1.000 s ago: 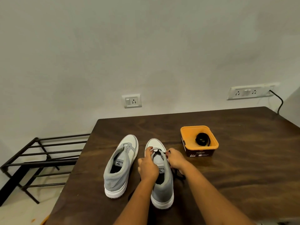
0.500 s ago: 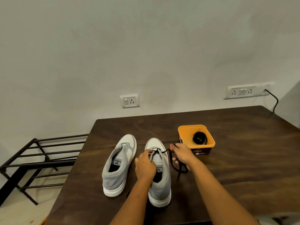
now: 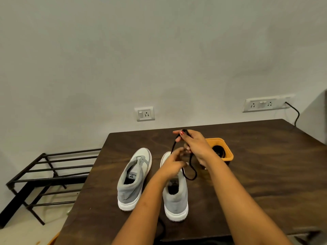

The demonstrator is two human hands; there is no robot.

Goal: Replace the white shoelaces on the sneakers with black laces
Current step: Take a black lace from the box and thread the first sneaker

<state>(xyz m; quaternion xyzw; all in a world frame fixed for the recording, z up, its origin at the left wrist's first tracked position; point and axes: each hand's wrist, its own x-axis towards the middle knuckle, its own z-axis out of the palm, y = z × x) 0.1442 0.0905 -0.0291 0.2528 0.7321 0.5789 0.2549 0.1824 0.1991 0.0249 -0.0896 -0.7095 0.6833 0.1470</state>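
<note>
Black lace hanging looped from right hand, fingers pinching it, at 12 o'clock of right sneaker. Left hand hovering over that shoe, blurred, grip unclear. Second sneaker sitting at 9 o'clock, tub at 2. Risk: hard tug unthreading lace, leaving ends uneven.
</note>
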